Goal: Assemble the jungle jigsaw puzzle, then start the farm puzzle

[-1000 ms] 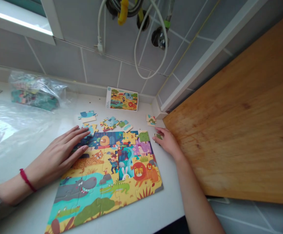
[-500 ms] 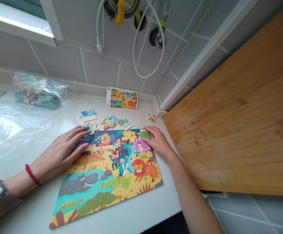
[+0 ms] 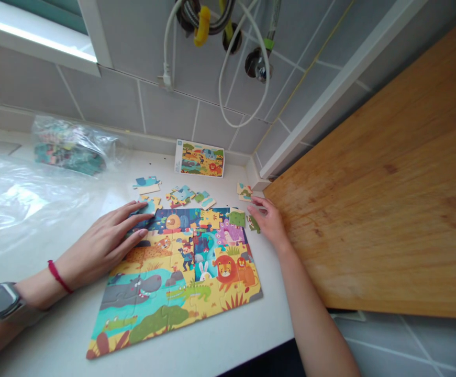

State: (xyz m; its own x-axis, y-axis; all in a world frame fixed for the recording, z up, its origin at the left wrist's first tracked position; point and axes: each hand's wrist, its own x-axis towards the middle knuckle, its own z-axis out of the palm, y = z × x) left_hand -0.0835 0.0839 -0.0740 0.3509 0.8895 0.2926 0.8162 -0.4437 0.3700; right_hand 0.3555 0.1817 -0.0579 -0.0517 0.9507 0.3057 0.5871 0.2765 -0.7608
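The jigsaw puzzle (image 3: pixel 165 293) lies partly assembled between the desk's (image 3: pixel 251 335) near edge and back right corner. The step in hand seems to be choosing or placing a loose piece at its far right corner. The right hand (image 3: pixel 271 224) is half open beside the green-and-brown piece (image 3: pixel 253 224), thumb and forefinger parted, nothing visibly pinched. The left hand (image 3: pixel 104 243) lies flat, fingers loosely spread, over the far left corner. Gripping that piece would call for a light edge pinch, leaving the joined pieces undisturbed.
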